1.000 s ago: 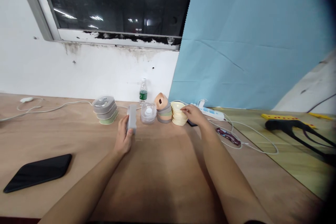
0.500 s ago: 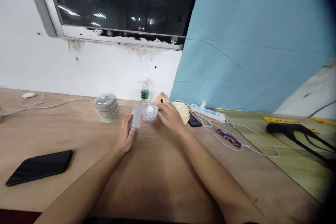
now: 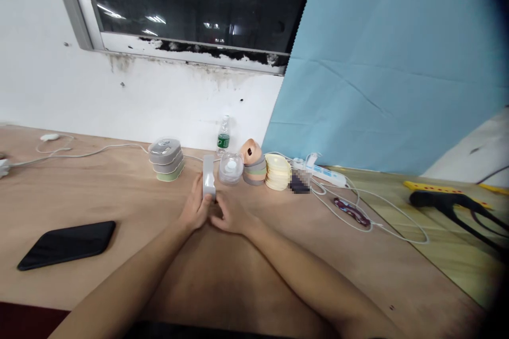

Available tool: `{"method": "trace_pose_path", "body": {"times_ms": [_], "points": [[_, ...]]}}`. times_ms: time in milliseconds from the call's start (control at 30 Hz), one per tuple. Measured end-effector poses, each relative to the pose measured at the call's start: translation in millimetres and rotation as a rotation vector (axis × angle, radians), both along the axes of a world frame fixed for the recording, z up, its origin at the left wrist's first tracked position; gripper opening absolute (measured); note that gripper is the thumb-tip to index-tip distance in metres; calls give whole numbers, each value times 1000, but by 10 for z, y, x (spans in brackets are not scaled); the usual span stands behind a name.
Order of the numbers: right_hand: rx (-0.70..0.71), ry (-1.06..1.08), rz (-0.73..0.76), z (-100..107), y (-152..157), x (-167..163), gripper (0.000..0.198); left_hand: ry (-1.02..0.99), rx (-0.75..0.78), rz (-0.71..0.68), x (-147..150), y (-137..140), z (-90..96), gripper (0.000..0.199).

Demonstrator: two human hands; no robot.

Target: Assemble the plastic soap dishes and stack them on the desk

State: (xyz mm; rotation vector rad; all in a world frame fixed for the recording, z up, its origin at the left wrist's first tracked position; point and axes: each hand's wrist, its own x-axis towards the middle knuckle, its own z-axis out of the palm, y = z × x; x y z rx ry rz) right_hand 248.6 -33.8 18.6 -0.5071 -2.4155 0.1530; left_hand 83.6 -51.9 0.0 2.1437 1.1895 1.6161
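Observation:
A light grey plastic container [image 3: 209,172], tipped up on its edge, is in my left hand [image 3: 195,207]; the thumb presses its near side and the fingers go round its left side. My right hand [image 3: 231,213] is at the lower right edge of the same container, fingertips against it and thumb lower down. Just behind stands a clear lidded container [image 3: 230,169]. To its right are a stack of grey, green and orange pieces [image 3: 255,172] with an orange cup-like piece [image 3: 251,151] on top, and a stack of pale yellow containers [image 3: 277,172].
Tiered grey and green containers [image 3: 165,159] stand at the left, and a green-labelled bottle [image 3: 223,137] by the wall. A black phone [image 3: 67,244] lies front left. White cables [image 3: 401,238], a power strip [image 3: 328,174] and a dark red patterned object [image 3: 350,212] lie on the right.
My right hand has left the area beside the clear container and come down left to the grey container. The grey container has turned more upright in my left hand. The view has shifted slightly.

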Motion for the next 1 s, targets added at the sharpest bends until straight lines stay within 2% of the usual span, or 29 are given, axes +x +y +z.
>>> {"method": "trace_pose_path", "body": {"times_ms": [100,167,267,367,467,567,633,733,800,867,1000], "points": [[-3,52,-32,-65,-9,-16,15,47,-15,-30,-11,-18,9,62],[25,79,-70,-76,0,58,13,109,-29,-52,-10,-37,28,66],[130,114,-112,-89,-11,287,14,193,-25,-101,-4,-69,73,68],[237,125,-130,-115,-44,600,11,243,-55,-93,-20,-78,121,56],[246,72,-109,-123,-65,880,13,266,-37,126,-96,-31,166,40],[174,-4,-130,-98,-60,1036,16,236,88,395,-261,54,222,34],[104,-61,-158,-81,-38,1076,17,188,156,564,-411,102,265,36],[13,-153,-188,-82,16,1090,33,109,164,795,-640,126,316,50],[-13,-175,-223,-93,51,1095,38,82,142,893,-760,119,324,60],[-17,-164,-262,-99,79,1111,35,67,111,951,-842,116,311,69],[0,-131,-333,-67,126,1206,29,2,74,985,-936,181,271,81]]}}
